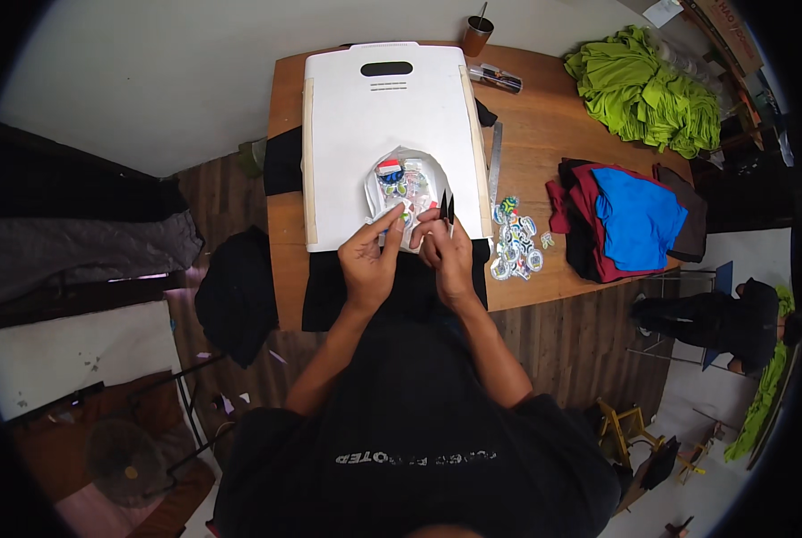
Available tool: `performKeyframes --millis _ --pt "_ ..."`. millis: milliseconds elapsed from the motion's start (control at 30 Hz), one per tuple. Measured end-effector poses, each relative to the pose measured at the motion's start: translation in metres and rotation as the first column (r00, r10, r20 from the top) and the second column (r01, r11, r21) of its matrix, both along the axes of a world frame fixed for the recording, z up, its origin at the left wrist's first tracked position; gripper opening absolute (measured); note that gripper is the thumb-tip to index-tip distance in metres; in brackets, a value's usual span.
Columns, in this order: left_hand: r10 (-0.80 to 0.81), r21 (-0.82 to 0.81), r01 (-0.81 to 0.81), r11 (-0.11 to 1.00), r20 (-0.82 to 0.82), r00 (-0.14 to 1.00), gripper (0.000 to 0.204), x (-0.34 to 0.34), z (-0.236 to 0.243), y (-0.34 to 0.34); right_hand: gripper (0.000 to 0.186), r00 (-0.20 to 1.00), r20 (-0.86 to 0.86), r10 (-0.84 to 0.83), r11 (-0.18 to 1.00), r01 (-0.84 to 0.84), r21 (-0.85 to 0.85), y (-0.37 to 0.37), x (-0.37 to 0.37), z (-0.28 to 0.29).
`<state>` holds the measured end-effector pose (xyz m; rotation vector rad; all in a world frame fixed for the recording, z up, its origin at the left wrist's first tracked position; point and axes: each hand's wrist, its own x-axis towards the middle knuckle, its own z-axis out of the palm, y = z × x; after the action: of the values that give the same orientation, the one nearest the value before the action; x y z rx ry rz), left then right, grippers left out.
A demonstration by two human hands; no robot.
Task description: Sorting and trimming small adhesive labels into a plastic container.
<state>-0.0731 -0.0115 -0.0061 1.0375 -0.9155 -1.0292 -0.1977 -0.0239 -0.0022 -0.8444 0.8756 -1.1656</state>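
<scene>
My left hand (371,266) pinches a small piece of printed white sheet (388,213) between thumb and fingers. Close beside it, my right hand (448,262) is curled around a pair of dark scissors (446,206), whose pointed blades stick up past the fingers, away from me. Behind both hands a round white container (440,176) holds several small colourful printed cutouts (390,173). It rests on a large white board (347,121) with a handle slot. More cut-out round prints (515,240) lie in a loose pile to the right of the board.
The board stands on a wooden table (531,125) with black cloth under it. To the right lie a metal ruler (496,161), folded blue and red garments (638,220) and a lime-green cloth heap (643,94). A brown cup (477,36) stands behind. Another person (732,318) is far right.
</scene>
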Motion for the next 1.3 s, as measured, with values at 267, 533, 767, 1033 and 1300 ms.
performKeyframes --millis 267,533,767,1033,1300 --pt "0.091 -0.064 -0.093 0.994 -0.027 0.995 0.028 0.006 0.020 -0.003 0.031 0.983 0.064 0.173 0.983 -0.168 -0.079 0.014 0.011 -0.003" --pt "0.116 -0.052 -0.117 0.992 -0.018 0.993 0.029 0.009 0.017 -0.001 0.031 0.968 0.106 0.229 0.970 -0.218 -0.104 0.020 0.017 -0.006" --pt "0.096 -0.057 -0.099 0.993 -0.058 0.994 0.029 0.007 0.019 0.000 0.031 0.970 0.154 0.186 0.979 -0.170 -0.111 0.021 0.019 -0.011" --pt "0.071 -0.066 -0.067 0.996 0.065 0.995 0.029 0.009 0.013 0.003 0.033 0.976 0.115 0.184 0.978 -0.170 -0.122 0.022 0.019 -0.008" --pt "0.095 -0.052 -0.095 0.994 -0.006 0.995 0.028 0.006 0.019 0.002 0.031 0.951 0.252 0.179 0.984 -0.170 -0.057 0.023 0.016 -0.007"
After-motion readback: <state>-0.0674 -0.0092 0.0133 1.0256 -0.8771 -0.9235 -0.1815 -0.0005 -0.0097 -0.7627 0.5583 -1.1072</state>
